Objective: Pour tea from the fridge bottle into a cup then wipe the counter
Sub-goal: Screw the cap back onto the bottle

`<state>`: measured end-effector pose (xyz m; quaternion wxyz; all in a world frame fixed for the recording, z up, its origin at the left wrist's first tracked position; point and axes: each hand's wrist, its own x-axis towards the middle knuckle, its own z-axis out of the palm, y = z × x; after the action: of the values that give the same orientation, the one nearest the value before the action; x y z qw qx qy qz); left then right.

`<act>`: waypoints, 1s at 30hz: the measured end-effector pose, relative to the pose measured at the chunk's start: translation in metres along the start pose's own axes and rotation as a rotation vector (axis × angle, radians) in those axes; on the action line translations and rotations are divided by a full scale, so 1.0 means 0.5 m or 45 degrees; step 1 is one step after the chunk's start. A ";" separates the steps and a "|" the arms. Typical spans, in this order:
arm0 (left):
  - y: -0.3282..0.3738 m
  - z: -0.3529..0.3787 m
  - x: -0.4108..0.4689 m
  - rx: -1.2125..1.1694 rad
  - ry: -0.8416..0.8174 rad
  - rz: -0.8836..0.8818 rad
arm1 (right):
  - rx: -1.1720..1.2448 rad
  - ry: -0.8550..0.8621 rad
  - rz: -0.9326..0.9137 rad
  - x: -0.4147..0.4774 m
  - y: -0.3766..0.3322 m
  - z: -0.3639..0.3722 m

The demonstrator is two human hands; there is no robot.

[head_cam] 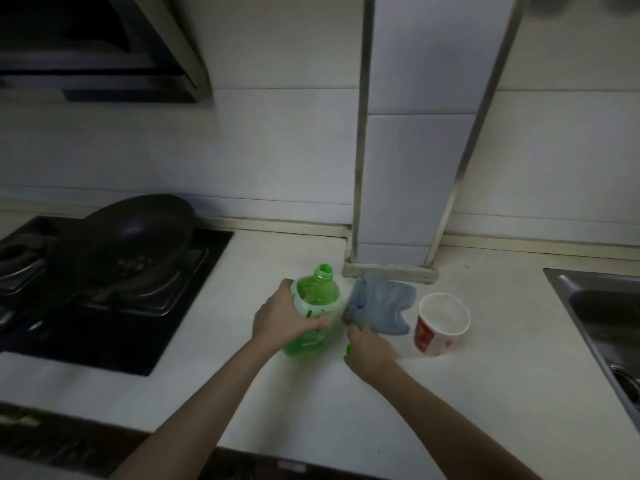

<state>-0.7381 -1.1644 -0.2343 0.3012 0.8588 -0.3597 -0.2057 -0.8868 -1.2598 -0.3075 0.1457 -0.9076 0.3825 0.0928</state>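
Counter (242, 393): white, runs left to right; stove at the left, sink at the right, tiled column rising from the far centre.

Bottle (313, 313): green plastic, standing on the counter near centre, neck open with no cap on it, some green tea inside. Leans slightly toward the far side.

Left hand (280, 318): wrapped around the bottle's middle from the left, fingers closed on the label.

Right hand (369, 351): low on the counter just right of the bottle, fingers curled narrow around a small green piece, probably the cap (349, 348); the grip itself is mostly hidden by the back of the hand.

Cloth (379, 306): blue, crumpled, lying between bottle and cup, just beyond the right hand.

Cup (440, 325): white paper with red print, upright at the right of the cloth, well apart from the bottle. Whether it holds tea cannot be told.

Pan (138, 233): dark, on the stove (104, 323).

Sink (602, 313): steel, right edge.

Risks, as judged:
- Open neck: a quick tilt or squeeze of the soft plastic would spill tea on the counter or the cloth.
- Light paper cup: a stream hitting the rim, or a knock from the bottle, could tip it.
- The cloth lies on the path from bottle to cup and may snag the bottle's base.
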 end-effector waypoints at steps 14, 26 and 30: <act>-0.039 0.026 0.006 -0.395 -0.080 0.079 | 0.027 0.340 -0.016 0.031 -0.034 -0.039; -0.036 0.009 0.025 -0.314 -0.189 0.266 | 0.235 0.519 -0.429 0.016 -0.078 -0.250; -0.037 0.011 0.017 -0.374 -0.187 0.209 | 0.138 0.439 -0.477 0.012 -0.096 -0.286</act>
<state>-0.7265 -1.1623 -0.2519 0.4121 0.7561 -0.4157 -0.2928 -0.8399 -1.2797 -0.1655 0.1412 -0.9560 0.2314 -0.1124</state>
